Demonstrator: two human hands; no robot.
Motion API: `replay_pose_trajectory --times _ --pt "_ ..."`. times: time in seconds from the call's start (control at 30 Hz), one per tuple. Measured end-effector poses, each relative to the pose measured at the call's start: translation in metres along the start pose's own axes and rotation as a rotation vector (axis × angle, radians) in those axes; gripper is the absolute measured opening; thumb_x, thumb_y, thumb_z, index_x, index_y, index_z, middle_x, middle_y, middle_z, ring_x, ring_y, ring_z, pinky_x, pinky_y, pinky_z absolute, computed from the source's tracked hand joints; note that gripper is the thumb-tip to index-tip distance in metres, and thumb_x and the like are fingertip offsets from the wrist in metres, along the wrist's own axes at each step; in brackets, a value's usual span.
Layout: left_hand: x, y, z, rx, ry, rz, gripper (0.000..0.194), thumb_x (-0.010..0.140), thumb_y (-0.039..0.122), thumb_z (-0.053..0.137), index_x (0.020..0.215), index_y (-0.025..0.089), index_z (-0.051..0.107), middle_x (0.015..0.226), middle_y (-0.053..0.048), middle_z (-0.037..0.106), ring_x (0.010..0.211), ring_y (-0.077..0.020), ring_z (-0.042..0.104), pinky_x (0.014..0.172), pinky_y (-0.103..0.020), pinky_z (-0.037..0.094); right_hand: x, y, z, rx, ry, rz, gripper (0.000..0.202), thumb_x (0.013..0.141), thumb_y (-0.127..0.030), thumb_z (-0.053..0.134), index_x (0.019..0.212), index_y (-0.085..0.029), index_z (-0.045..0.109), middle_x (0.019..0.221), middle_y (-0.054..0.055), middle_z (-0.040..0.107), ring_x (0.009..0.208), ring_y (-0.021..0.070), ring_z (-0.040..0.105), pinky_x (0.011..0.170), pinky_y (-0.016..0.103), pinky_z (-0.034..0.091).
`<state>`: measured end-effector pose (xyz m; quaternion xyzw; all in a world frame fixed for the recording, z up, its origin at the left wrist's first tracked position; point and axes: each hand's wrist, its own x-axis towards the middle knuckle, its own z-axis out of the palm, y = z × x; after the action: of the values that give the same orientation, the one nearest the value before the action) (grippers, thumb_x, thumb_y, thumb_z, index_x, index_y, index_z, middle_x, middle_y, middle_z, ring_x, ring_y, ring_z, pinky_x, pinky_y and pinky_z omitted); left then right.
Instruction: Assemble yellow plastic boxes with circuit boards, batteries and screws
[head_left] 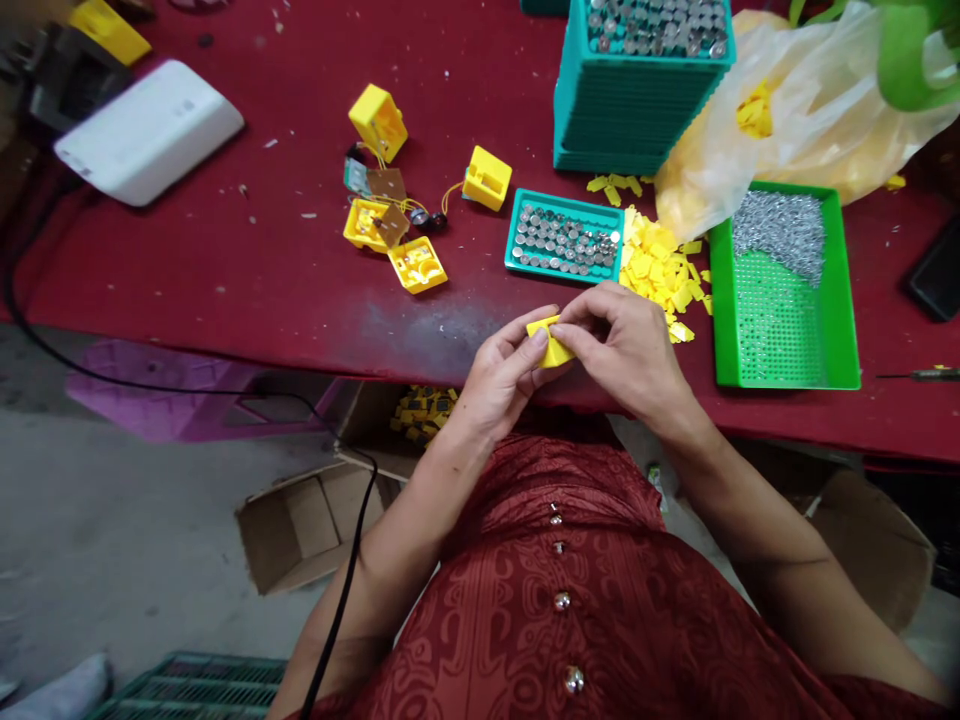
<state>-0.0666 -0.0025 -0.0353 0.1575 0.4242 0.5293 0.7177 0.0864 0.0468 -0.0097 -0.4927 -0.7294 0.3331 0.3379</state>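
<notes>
A small yellow plastic case (pixel 553 352) is held over the table's front edge. My left hand (pixel 501 372) is closed around its left side, thumb on top. The thumb and fingers of my right hand (pixel 626 345) pinch at its upper right; whether they hold a smaller piece is hidden. Just beyond my hands lies a teal tray (pixel 517 262) of round silver button cells (pixel 559 238). A heap of flat yellow plastic pieces (pixel 660 265) lies beside it, behind my right hand. Further left are opened yellow cases (pixel 418 265) with wires and small boards.
A green basket (pixel 846 300) of small metal screws (pixel 780 232) stands right. Behind are stacked teal trays (pixel 630 115) and a plastic bag (pixel 712 150). A white power bank (pixel 150 130) lies left, its black cable (pixel 187 385) hanging past my left arm. Cardboard boxes (pixel 300 525) stand below.
</notes>
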Motion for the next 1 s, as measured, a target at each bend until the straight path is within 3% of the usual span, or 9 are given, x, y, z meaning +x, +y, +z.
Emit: replay_pose_trajectory --times 0.2,0.3,0.43,0.67,0.77,0.87,1.0 --pt "0.000 0.002 -0.001 -0.029 -0.007 -0.029 0.034 0.077 0.032 0.092 0.108 0.022 0.082 0.111 -0.005 0.081 0.095 -0.0162 0.074 0.080 -0.025 0.063 -0.007 0.009 -0.005 0.006 0.081 -0.087 0.013 0.093 -0.020 0.068 0.092 -0.020 0.080 0.091 0.002 0.076 0.083 0.0130 0.067 0.082 0.029 0.054" --pt "0.000 0.001 0.000 -0.041 -0.002 -0.011 0.035 0.075 0.031 0.094 0.106 0.021 0.083 0.109 -0.004 0.081 0.092 -0.0148 0.074 0.081 -0.024 0.063 -0.013 0.013 0.004 -0.118 0.095 -0.153 0.015 0.097 -0.024 0.068 0.097 -0.020 0.082 0.093 0.004 0.077 0.086 0.0154 0.069 0.081 0.030 0.053" --pt "0.001 -0.001 0.003 -0.048 0.037 0.021 0.038 0.072 0.030 0.097 0.105 0.021 0.082 0.104 -0.003 0.081 0.089 -0.0129 0.074 0.080 -0.022 0.062 -0.018 0.012 0.016 -0.336 0.214 -0.250 0.023 0.101 -0.023 0.061 0.090 -0.016 0.080 0.086 0.007 0.073 0.080 0.0171 0.064 0.075 0.032 0.049" --pt "0.001 0.000 0.003 -0.042 0.022 -0.005 0.034 0.075 0.030 0.094 0.105 0.019 0.082 0.101 -0.002 0.080 0.086 -0.0126 0.074 0.077 -0.023 0.064 -0.011 0.014 0.009 -0.169 0.183 -0.318 0.011 0.098 -0.017 0.064 0.090 -0.017 0.071 0.087 0.002 0.072 0.082 0.0127 0.064 0.077 0.027 0.052" --pt "0.000 0.003 0.002 -0.026 -0.021 -0.058 0.028 0.079 0.033 0.090 0.099 0.016 0.081 0.093 -0.004 0.078 0.078 -0.0129 0.073 0.071 -0.023 0.064 -0.004 0.019 0.001 -0.228 0.116 -0.477 0.022 0.106 -0.025 0.054 0.093 -0.018 0.070 0.090 0.004 0.070 0.088 0.0149 0.063 0.080 0.031 0.052" --pt "-0.001 0.006 0.001 0.001 -0.027 -0.107 0.021 0.084 0.033 0.086 0.093 0.015 0.080 0.085 -0.005 0.076 0.072 -0.0133 0.072 0.067 -0.022 0.064 0.003 0.021 -0.008 -0.293 -0.044 -0.616 0.037 0.110 -0.031 0.041 0.091 -0.019 0.070 0.092 0.006 0.069 0.086 0.0159 0.059 0.078 0.033 0.050" --pt "-0.001 0.011 -0.002 0.039 -0.066 -0.198 0.018 0.086 0.031 0.083 0.092 0.014 0.079 0.085 -0.006 0.076 0.071 -0.0145 0.073 0.062 -0.021 0.063 0.012 0.019 -0.021 -0.323 -0.230 -0.728 0.036 0.109 -0.033 0.042 0.092 -0.021 0.071 0.092 0.005 0.069 0.082 0.0138 0.055 0.074 0.031 0.047"
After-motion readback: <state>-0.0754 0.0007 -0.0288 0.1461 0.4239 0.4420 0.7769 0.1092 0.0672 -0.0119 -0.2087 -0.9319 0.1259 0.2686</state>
